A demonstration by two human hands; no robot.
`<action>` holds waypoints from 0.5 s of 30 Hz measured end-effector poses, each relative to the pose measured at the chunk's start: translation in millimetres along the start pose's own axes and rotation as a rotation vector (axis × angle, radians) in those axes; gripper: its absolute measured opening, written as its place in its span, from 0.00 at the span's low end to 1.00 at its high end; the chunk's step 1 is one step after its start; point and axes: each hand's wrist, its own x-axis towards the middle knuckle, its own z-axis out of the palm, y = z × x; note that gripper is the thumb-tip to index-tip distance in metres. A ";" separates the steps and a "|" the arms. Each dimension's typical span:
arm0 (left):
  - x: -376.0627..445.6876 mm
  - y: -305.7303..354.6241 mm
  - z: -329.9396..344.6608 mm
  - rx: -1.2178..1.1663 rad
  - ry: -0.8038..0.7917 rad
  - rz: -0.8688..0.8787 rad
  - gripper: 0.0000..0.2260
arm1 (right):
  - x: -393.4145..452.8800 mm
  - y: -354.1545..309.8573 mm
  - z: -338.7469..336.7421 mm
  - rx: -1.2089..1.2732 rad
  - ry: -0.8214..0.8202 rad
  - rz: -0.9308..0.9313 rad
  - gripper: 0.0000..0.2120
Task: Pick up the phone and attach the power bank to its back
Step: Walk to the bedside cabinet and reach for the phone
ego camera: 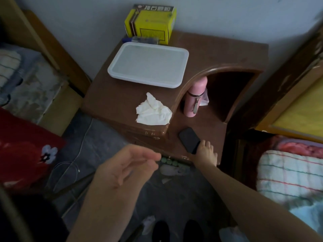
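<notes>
Fingers (208, 145) of your right hand (207, 152) touch the near end of the flat black rectangular phone (189, 139), curled down over its corner; whether they grip it yet you cannot tell from this angle. Your left hand (125, 169) hovers loosely open and holds nothing, palm turned inward, in front of the brown wooden bedside surface (113, 102) and apart from it.

The phone lies flat on the lower right step of the surface, close to the front edge, with bare wood on its right side up to the side edge. Its left side sits just beside the raised step that carries the upper level. Behind it a tall pink metal flask (195, 96) stands upright at the mouth of an arched recess, with clear wood between flask and phone.

The phone's long axis runs diagonally, far end pointing up-left toward the raised step, near end pointing down-right toward your right hand.

On the upper level a crumpled white tissue (153, 110) lies near the step's edge, a white rectangular plastic tray (181, 55) sits behind it, and a yellow cardboard box (150, 23) stands against the pale wall. Beds with striped bedding flank the surface on both sides; the floor below is dark.
</notes>
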 end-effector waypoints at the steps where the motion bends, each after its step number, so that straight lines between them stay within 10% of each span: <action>1: 2.4 -3.5 2.0 0.005 -0.003 -0.010 0.14 | 1.4 0.7 4.5 -0.027 0.006 0.002 0.29; 9: 23.0 -1.6 10.7 0.029 -0.022 0.009 0.11 | 15.6 0.3 9.4 -0.203 0.039 -0.112 0.30; 15: 43.5 30.4 21.4 0.020 -0.030 0.035 0.08 | 11.1 8.0 -18.9 0.255 -0.169 0.050 0.49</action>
